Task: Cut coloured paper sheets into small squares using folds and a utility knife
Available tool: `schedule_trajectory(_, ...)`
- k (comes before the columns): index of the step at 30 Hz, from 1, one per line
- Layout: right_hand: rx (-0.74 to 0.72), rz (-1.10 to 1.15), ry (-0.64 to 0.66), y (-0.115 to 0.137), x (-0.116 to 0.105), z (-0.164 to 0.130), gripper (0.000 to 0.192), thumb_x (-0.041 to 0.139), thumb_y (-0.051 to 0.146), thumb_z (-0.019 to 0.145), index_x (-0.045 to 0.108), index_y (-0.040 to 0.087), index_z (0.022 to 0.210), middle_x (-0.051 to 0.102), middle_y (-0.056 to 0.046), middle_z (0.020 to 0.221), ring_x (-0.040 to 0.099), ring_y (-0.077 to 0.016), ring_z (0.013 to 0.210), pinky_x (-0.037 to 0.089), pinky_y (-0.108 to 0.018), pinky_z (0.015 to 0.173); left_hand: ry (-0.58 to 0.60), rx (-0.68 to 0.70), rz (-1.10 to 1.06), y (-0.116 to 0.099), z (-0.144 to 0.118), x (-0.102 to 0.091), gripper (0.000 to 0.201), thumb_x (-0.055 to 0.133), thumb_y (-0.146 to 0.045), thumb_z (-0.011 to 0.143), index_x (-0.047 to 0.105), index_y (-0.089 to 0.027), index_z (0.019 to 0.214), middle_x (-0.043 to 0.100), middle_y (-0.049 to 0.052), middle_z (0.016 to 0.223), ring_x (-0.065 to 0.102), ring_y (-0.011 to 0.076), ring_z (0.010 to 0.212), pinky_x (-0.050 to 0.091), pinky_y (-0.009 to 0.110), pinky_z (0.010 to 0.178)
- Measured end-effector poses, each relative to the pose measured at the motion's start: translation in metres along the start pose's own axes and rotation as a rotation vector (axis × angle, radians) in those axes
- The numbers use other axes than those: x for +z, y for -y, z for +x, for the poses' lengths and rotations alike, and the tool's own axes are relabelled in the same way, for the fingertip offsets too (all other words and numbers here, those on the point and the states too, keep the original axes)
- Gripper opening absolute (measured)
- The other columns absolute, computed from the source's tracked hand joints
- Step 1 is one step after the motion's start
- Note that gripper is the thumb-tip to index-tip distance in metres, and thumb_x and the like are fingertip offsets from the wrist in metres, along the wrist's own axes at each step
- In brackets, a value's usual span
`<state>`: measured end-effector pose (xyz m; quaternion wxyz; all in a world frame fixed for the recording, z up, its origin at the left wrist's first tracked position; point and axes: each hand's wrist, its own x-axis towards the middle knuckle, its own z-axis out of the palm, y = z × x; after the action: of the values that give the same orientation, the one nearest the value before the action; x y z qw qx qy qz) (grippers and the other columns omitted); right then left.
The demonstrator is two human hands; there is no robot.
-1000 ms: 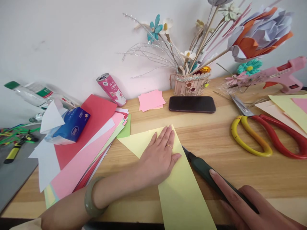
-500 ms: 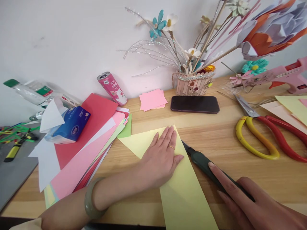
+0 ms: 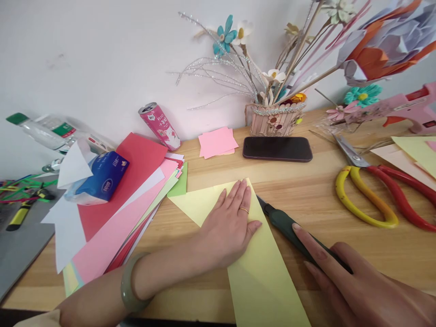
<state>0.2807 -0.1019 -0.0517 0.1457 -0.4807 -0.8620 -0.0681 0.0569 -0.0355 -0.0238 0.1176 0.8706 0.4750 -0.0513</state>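
Note:
A sheet of yellow paper (image 3: 262, 277) lies folded on the wooden table, one pointed flap reaching out to the left. Flat on top of it, fingers stretched toward its top corner, rests my left hand (image 3: 230, 222), with a ring and a green bangle. My right hand (image 3: 354, 277) grips a dark green utility knife (image 3: 293, 234), index finger laid along its handle. The knife's blade tip is beside the paper's right edge, near the top corner; whether it touches the paper I cannot tell.
Left of the paper are stacked coloured sheets (image 3: 112, 227) and a blue tissue pack (image 3: 109, 177). Behind stand a pink can (image 3: 161, 127), pink paper squares (image 3: 218, 142), a phone (image 3: 277, 149) and a flower basket (image 3: 277, 119). Large scissors (image 3: 368, 181) and a pink glue gun (image 3: 405, 106) lie right.
My right hand and the utility knife have shifted slightly up and left along the paper's edge. My left hand stays pressed on the yellow paper.

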Motion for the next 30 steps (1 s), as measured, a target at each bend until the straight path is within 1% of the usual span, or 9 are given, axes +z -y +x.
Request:
schedule_trajectory(3,-0.016,-0.066,-0.006,0.0,0.001,0.002,0.068,0.035,0.021,0.087,0.005,0.021,0.148,0.058,-0.001,0.073,0.05,-0.0088,0.034,0.028,-0.018,0.021,-0.004,-0.001,0.001,0.0,0.0,0.0,0.063,0.018,-0.041,0.098,0.01,0.001,0.144,0.0,0.017,0.15,-0.001,0.0248,0.14,0.016,0.048,0.113)
schedule_trajectory(6,-0.024,-0.118,0.007,-0.002,0.005,0.003,0.067,0.036,0.021,0.085,0.01,0.019,0.147,0.06,-0.002,0.076,0.05,-0.009,0.033,0.032,-0.02,0.022,-0.026,0.004,-0.008,0.001,0.0,0.001,0.062,0.018,-0.041,0.098,0.011,0.0,0.144,0.002,0.017,0.15,0.0,0.0247,0.14,0.018,0.049,0.113)
schedule_trajectory(8,-0.009,-0.146,0.034,-0.004,0.008,0.002,0.067,0.036,0.019,0.084,0.013,0.021,0.147,0.061,-0.002,0.081,0.048,-0.0078,0.032,0.035,-0.022,0.023,-0.026,0.003,-0.01,0.001,0.0,0.002,0.063,0.019,-0.042,0.098,0.011,0.0,0.144,0.002,0.017,0.15,0.0,0.0247,0.14,0.018,0.049,0.112)
schedule_trajectory(13,0.082,-0.198,0.105,-0.003,0.009,-0.001,0.075,0.039,0.014,0.08,0.008,0.027,0.147,0.061,-0.003,0.098,0.054,-0.0103,0.039,0.041,-0.026,0.029,-0.016,0.001,0.006,0.001,0.0,0.001,0.064,0.019,-0.042,0.098,0.01,0.001,0.144,0.0,0.016,0.15,-0.001,0.0248,0.14,0.018,0.048,0.113)
schedule_trajectory(16,0.098,-0.205,0.142,0.002,0.005,0.002,0.077,0.041,0.013,0.078,0.01,0.026,0.147,0.06,-0.001,0.093,0.051,-0.0099,0.037,0.042,-0.028,0.031,-0.021,0.0,-0.005,0.001,0.0,0.0,0.064,0.02,-0.042,0.098,0.01,0.001,0.144,0.001,0.017,0.151,-0.001,0.0247,0.14,0.018,0.048,0.112)
schedule_trajectory(20,0.081,-0.225,0.144,0.005,0.0,0.011,0.075,0.042,0.013,0.078,0.014,0.027,0.146,0.057,0.001,0.085,0.05,-0.0104,0.037,0.041,-0.028,0.031,-0.024,-0.003,-0.018,0.001,0.0,0.0,0.062,0.02,-0.041,0.098,0.011,0.0,0.144,0.003,0.017,0.151,0.0,0.0247,0.14,0.019,0.048,0.112)
schedule_trajectory(22,0.086,-0.223,0.108,0.005,-0.001,0.017,0.072,0.041,0.012,0.079,0.018,0.026,0.145,0.058,0.001,0.083,0.049,-0.0105,0.036,0.04,-0.027,0.03,-0.027,0.001,-0.017,0.001,0.0,0.001,0.062,0.02,-0.041,0.098,0.011,-0.001,0.144,0.003,0.017,0.151,0.0,0.0249,0.14,0.019,0.048,0.112)
schedule_trajectory(27,0.034,-0.212,-0.039,0.001,-0.006,0.033,0.053,0.037,0.014,0.083,0.037,0.021,0.135,0.055,0.002,0.073,0.045,-0.0101,0.029,0.031,-0.027,0.026,-0.032,0.013,-0.015,0.001,0.0,0.002,0.063,0.019,-0.041,0.098,0.011,0.001,0.144,0.0,0.017,0.15,-0.002,0.0248,0.139,0.018,0.049,0.112)
schedule_trajectory(30,0.02,-0.244,-0.014,-0.005,-0.009,0.047,0.048,0.034,0.017,0.087,0.04,0.015,0.134,0.052,0.001,0.07,0.045,-0.011,0.031,0.03,-0.029,0.029,-0.019,0.006,-0.014,0.0,0.0,0.002,0.063,0.019,-0.04,0.098,0.011,0.002,0.144,-0.001,0.017,0.15,-0.003,0.0251,0.139,0.017,0.048,0.113)
